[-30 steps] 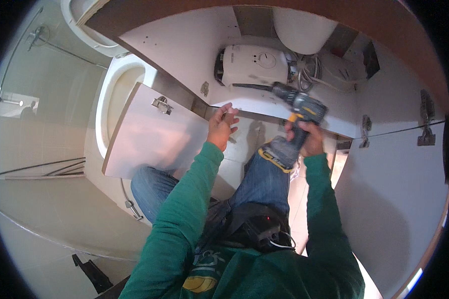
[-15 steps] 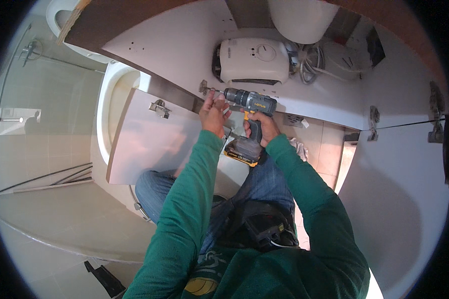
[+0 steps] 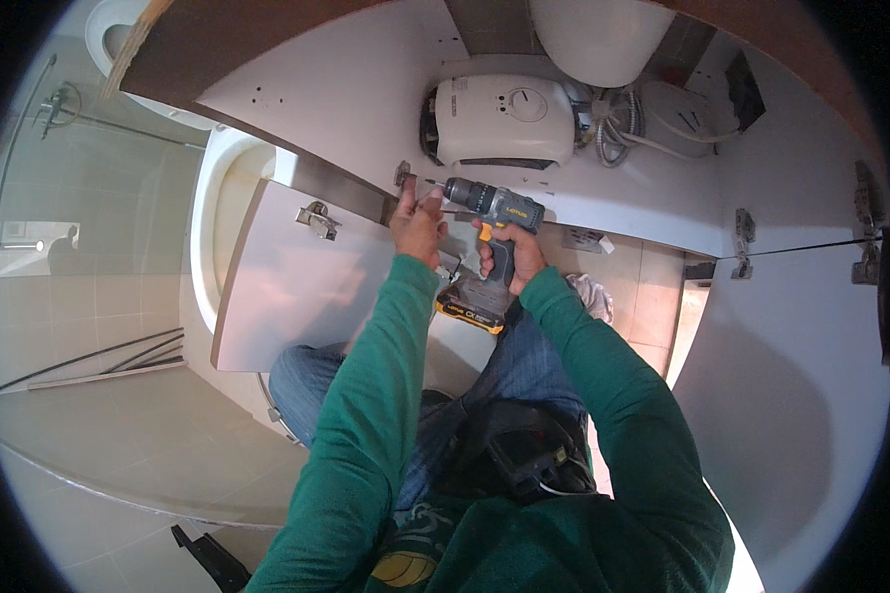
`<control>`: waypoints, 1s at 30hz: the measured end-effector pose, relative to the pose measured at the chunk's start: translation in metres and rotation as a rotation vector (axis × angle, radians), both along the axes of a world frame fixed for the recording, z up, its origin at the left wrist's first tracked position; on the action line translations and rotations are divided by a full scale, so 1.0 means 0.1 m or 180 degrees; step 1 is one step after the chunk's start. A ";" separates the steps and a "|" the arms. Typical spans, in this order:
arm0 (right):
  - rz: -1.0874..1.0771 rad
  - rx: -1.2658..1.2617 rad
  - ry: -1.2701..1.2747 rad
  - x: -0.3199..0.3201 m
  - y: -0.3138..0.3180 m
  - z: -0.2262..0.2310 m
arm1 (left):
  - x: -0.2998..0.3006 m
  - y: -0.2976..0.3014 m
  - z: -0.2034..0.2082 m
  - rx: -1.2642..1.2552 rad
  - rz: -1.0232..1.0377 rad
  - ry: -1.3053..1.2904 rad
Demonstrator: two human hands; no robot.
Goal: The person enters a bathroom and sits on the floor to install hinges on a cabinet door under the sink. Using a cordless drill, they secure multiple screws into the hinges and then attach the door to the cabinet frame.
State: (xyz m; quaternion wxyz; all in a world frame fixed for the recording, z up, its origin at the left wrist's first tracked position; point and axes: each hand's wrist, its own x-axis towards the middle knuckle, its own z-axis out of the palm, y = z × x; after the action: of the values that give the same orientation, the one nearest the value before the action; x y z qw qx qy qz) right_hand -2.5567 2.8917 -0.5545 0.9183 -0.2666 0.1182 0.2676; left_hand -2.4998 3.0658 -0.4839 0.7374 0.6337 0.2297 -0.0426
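Observation:
My right hand (image 3: 520,255) grips the handle of a grey and yellow cordless drill (image 3: 512,211), index finger by its trigger. The drill points left, its battery hanging low above my lap. Its chuck and bit aim at a small metal hinge piece (image 3: 403,174) on the left inner wall of the cabinet. My left hand (image 3: 420,225) is at the bit's tip beside that piece, fingers closed together; whatever they pinch is too small to make out. Below lies a detached pale cabinet door (image 3: 297,282) carrying a metal hinge (image 3: 318,219), leaning close to my left knee.
A white water heater (image 3: 504,121) with flexible hoses (image 3: 618,127) sits inside the cabinet, under a white basin (image 3: 600,40). On the right a cabinet door (image 3: 776,395) stands swung out, with hinges (image 3: 743,243) at its edge. A white toilet (image 3: 213,217) is at left.
The drill and my right hand have shifted slightly left and down. My left hand has moved slightly left, staying beside the hinge piece.

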 end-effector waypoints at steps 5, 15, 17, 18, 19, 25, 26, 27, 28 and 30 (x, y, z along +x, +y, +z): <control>-0.0048 0.0198 0.0055 -0.03 0.04 -0.07 | 0.03 0.03 -0.02 0.0004 -0.0029 -0.0084; -0.0135 0.0444 0.0205 -0.07 0.14 -0.14 | 0.08 0.10 -0.08 0.0072 -0.0082 -0.0165; -0.0149 0.0504 0.0235 -0.08 0.17 -0.14 | 0.09 0.11 -0.07 0.0054 -0.0097 -0.0177; -0.0144 0.0534 0.0261 -0.08 0.18 -0.15 | 0.09 0.12 -0.08 0.0060 -0.0094 -0.0167; -0.0120 0.0593 0.0246 -0.08 0.18 -0.15 | 0.09 0.13 -0.08 0.0038 -0.0106 -0.0177; -0.0155 0.0306 0.0114 -0.06 0.18 -0.21 | 0.10 0.16 -0.16 -0.0041 -0.0146 -0.0222; -0.0157 0.0295 0.0049 -0.07 0.18 -0.22 | 0.10 0.16 -0.16 -0.0023 -0.0137 -0.0242; -0.0163 0.0265 -0.0003 -0.07 0.18 -0.22 | 0.10 0.16 -0.16 0.0003 -0.0121 -0.0192; -0.0206 0.0220 -0.0061 -0.06 0.17 -0.21 | 0.11 0.16 -0.16 -0.0062 -0.0090 -0.0173; -0.0209 -0.0024 -0.0098 -0.05 0.14 -0.17 | 0.13 0.17 -0.12 -0.0128 -0.0048 0.0033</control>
State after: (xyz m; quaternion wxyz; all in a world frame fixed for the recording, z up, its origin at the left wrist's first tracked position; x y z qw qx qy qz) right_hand -2.5617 2.9058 -0.5719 0.9273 -0.2702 0.1137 0.2328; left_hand -2.4864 3.0826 -0.4963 0.7484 0.6203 0.2279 -0.0560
